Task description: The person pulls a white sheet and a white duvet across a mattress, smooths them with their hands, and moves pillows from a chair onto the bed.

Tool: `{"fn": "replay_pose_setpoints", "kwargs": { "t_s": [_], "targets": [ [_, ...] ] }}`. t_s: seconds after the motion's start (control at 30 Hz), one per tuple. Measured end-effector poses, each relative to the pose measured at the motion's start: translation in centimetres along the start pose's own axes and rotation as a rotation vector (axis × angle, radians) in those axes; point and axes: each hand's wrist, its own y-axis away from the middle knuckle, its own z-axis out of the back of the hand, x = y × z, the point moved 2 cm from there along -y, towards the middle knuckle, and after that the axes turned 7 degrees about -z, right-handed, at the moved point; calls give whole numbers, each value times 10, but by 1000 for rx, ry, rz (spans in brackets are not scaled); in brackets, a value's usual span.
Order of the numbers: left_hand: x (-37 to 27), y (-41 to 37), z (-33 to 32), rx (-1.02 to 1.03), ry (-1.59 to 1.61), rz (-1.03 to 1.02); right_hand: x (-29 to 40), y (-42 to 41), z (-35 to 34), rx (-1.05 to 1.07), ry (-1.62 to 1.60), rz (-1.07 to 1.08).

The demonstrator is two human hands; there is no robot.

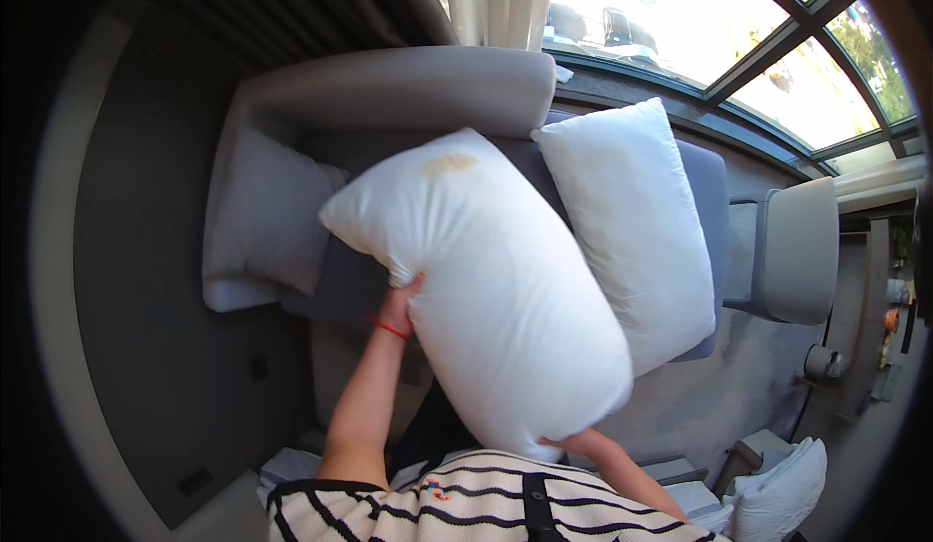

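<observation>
A large white pillow [510, 287] hangs in front of me, with a yellowish-brown stain near its far end. On its left edge my left hand [404, 305] grips a bunched fold; a red string bracelet circles that wrist. My right hand [576, 443] holds the near lower edge, its fingertips partly hidden by the fabric. Beyond the held pillow, a second white pillow [634, 236] lies on the right part of a grey-blue sofa seat [703, 192]. A light grey cushion [273, 214] leans in the sofa's left corner.
The curved sofa backrest [408, 90] runs along the far side, near a framed window [700, 39] and pale curtains [503, 2]. To the right are a grey chair [798, 250], a waste bin [820, 360] and a desk [856, 323]. White bedding [776, 491] lies at lower right.
</observation>
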Motion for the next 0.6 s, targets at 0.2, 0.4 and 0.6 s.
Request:
{"fn": "replay_pose_setpoints", "kwargs": {
  "t_s": [0.2, 0.4, 0.6],
  "targets": [
    [-119, -148, 216, -279, -1400, -532, 116, -150, -106, 577, 882, 343],
    [-94, -139, 119, 22, -1966, -210, 266, -299, -37, -497, 1119, 484],
    [14, -100, 126, 134, -1784, 253, 261, -407, -9, -26, 1417, -136]
  ]
}}
